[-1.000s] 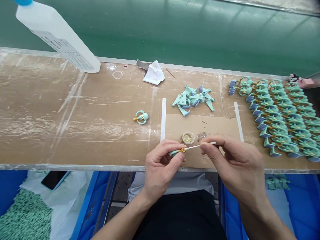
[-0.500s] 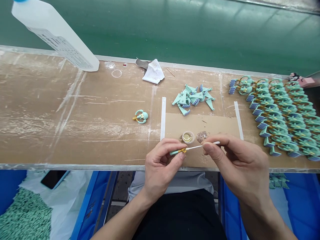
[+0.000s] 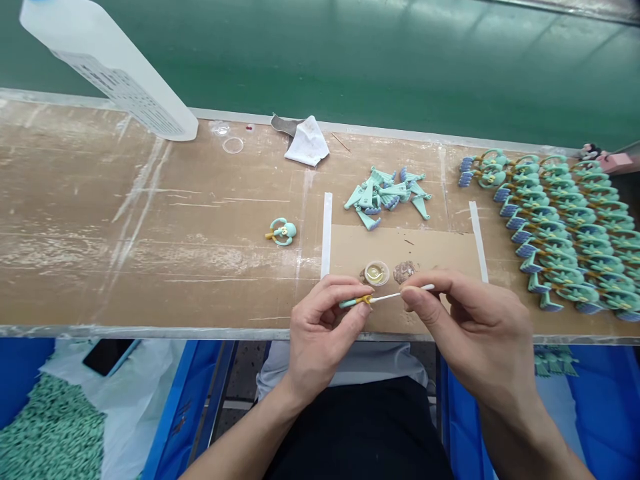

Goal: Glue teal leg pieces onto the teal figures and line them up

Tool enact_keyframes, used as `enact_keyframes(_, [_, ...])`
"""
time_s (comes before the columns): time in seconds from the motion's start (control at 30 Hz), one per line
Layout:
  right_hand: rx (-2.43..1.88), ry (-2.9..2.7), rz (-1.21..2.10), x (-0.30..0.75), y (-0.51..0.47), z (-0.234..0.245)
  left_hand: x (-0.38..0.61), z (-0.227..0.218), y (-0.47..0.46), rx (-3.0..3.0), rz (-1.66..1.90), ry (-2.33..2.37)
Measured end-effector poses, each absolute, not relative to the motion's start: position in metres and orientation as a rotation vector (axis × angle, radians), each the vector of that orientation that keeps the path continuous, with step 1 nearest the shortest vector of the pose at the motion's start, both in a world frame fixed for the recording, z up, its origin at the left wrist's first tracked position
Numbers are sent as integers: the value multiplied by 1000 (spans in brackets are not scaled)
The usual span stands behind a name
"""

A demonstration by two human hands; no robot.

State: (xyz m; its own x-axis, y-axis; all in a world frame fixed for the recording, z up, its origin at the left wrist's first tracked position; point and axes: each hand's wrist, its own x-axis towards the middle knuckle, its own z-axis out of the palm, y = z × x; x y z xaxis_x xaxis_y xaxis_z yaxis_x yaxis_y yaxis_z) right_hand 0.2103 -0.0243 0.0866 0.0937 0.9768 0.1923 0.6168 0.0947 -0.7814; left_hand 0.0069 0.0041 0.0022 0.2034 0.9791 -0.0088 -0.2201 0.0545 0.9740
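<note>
Between thumb and fingers, my left hand (image 3: pixel 323 330) pinches a small mint-green and ochre plastic part (image 3: pixel 363 301). A white cotton swab (image 3: pixel 387 297) is held in my right hand (image 3: pixel 473 327), its left tip at the ochre end of that part. Just beyond the fingers stands a small round cup (image 3: pixel 376 273) with yellowish liquid. Beside the cup is a brown stain on the cardboard. Farther back lies a loose pile of mint-green, fan-shaped pieces (image 3: pixel 385 193) with purple edges. One ring-shaped mint-green figure (image 3: pixel 283 231) lies to the left.
Rows of assembled mint-green figures (image 3: pixel 560 227) cover the right of the bench. A large white bottle (image 3: pixel 120 73) stands at the back left, and a folded cloth (image 3: pixel 308 141) lies at the back. Below the edge, a blue bin holds green pieces (image 3: pixel 50 427) and a phone (image 3: pixel 110 355).
My right hand has shifted slightly left, bringing the swab's tip farther against the part's ochre end. My left hand stays almost in place.
</note>
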Motion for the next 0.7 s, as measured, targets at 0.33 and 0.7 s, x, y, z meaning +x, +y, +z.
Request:
enact_keyframes(0.33, [-1571, -1592, 590, 207, -19, 83, 7, 3, 4, 1112, 1125, 918])
enact_keyframes(0.7, [-1610, -1578, 575, 210, -25, 83, 8, 2, 4, 1106, 1123, 939])
